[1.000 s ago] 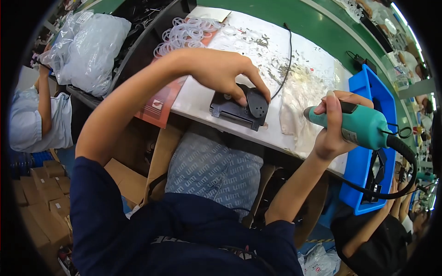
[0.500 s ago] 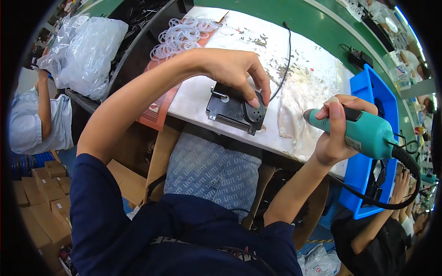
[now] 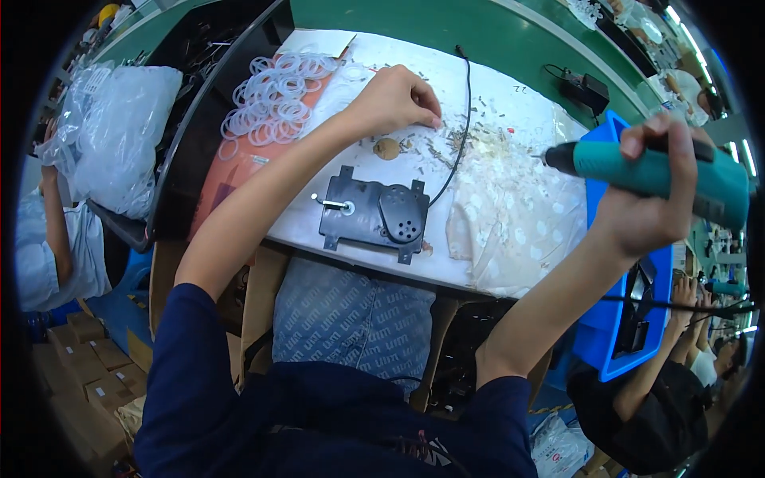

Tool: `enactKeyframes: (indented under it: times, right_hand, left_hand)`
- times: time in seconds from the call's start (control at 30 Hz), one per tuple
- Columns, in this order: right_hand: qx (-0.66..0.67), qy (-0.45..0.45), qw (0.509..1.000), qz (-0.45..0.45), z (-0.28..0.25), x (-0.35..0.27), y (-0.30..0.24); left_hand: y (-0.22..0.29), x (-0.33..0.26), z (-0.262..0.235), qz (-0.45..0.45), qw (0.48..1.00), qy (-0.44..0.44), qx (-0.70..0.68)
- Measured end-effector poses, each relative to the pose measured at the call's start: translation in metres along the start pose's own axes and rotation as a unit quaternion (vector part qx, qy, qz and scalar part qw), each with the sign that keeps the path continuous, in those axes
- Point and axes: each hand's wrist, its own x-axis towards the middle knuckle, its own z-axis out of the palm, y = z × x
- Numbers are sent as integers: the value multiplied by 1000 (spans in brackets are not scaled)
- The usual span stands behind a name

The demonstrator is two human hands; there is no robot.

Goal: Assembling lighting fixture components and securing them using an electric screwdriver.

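The unit [image 3: 362, 213] lies flat on the worktop [image 3: 296, 226]. Beyond it, the left hand [image 3: 398, 99] bends over scattered metal bits [image 3: 440, 153], thumb and fingertips close together; whether they pinch one, I cannot tell. Well to the unit's right, the right hand [image 3: 649, 217] is clamped around a driver [image 3: 604, 165]. A cloth [image 3: 522, 235] lies right of the unit, a blue bin [image 3: 588, 341] farther right, rings [image 3: 275, 99] beyond and left.

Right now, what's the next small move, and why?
Probably pinch one of the small loose pieces with the left hand: it's right beside them, the black unit lies untouched, and the right hand holds the teal power tool clear of it.
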Motion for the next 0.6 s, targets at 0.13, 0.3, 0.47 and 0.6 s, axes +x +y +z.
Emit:
enactKeyframes:
  times: [0.13,0.3,0.47,0.6]
  right_hand:
    - [19,-9,997,74,11,3,19]
    - [109,-24,993,30,20,-9,32]
    - [97,-16,993,69,15,-13,14]
    - [103,-49,992,62,15,-13,12]
  left_hand:
    - [8,2,2,1,999,4,-41]
    - [10,-5,-1,-3,903,65,-424]
    - [23,-11,7,-98,825,-9,-557]
    - [32,-17,8,-126,815,-36,-564]
